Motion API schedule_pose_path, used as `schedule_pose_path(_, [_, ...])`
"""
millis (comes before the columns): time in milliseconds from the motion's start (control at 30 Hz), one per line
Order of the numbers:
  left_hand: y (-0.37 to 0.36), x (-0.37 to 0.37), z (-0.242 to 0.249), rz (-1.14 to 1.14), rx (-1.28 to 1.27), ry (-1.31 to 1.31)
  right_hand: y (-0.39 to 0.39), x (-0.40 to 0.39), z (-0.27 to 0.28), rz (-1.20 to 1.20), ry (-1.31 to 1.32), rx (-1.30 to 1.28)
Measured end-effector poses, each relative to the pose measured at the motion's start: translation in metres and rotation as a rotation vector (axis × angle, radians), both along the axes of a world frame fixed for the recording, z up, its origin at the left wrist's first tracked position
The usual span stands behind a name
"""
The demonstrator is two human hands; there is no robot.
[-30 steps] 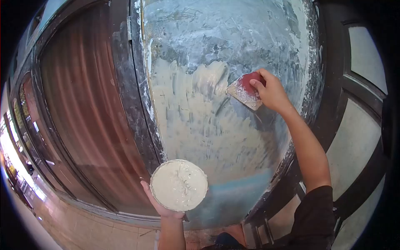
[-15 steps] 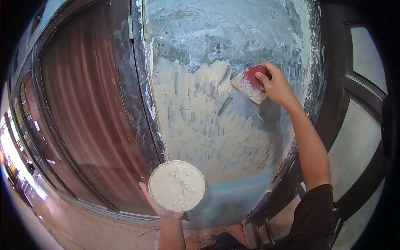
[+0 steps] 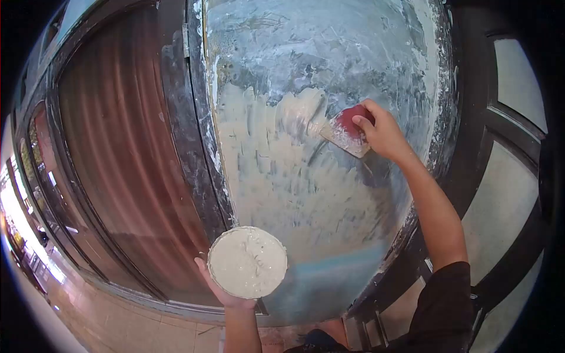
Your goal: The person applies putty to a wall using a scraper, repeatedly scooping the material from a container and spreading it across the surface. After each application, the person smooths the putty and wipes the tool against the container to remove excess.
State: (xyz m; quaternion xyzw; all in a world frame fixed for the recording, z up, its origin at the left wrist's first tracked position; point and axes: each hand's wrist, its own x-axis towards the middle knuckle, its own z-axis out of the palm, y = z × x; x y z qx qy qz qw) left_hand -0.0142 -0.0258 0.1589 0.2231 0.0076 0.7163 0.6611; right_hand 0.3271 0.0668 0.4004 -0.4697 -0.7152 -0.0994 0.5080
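A blue-grey wall panel [image 3: 329, 53] bears a rough coat of beige paste over its middle. My right hand [image 3: 379, 130] grips a red scraper [image 3: 351, 125] smeared with paste, its wide edge at the coated surface right of centre. Low in the view, my left hand [image 3: 226, 294] holds a round tub of creamy off-white paste [image 3: 248, 262] from beneath and the left side. The tub hides part of that hand. Ridges and dents mark the paste in it.
Left of the panel stands a dark frame [image 3: 182, 117] beside a glass pane with a reddish-brown curtain [image 3: 120, 135]. To the right is dark woodwork [image 3: 485, 159] with pale panes. Floor tiles [image 3: 135, 323] show at the lower left.
My right hand and the scraper have moved slightly left and down across the panel. The tub in my left hand has shifted very slightly left.
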Motion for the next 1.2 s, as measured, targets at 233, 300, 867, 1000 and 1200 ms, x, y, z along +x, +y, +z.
schedule_pose_path(233, [-0.008, 0.000, 0.009, -0.091, 0.150, 0.057, 0.010, 0.021, 0.025, 0.026, 0.124, 0.109])
schedule_pose_path(300, [-0.004, -0.002, 0.003, -0.043, 0.086, 0.031, 0.008, 0.018, 0.012, 0.065, 0.137, 0.099])
schedule_pose_path(867, [-0.006, -0.001, 0.006, -0.013, 0.055, -0.001, 0.005, 0.013, -0.003, -0.028, 0.007, 0.083])
schedule_pose_path(1000, [-0.008, 0.003, 0.012, -0.039, 0.029, 0.003, 0.006, 0.031, 0.020, 0.080, 0.171, 0.138])
schedule_pose_path(1200, [-0.008, 0.004, 0.019, -0.053, 0.044, -0.003, -0.065, -0.030, -0.016, 0.336, -0.474, 0.266])
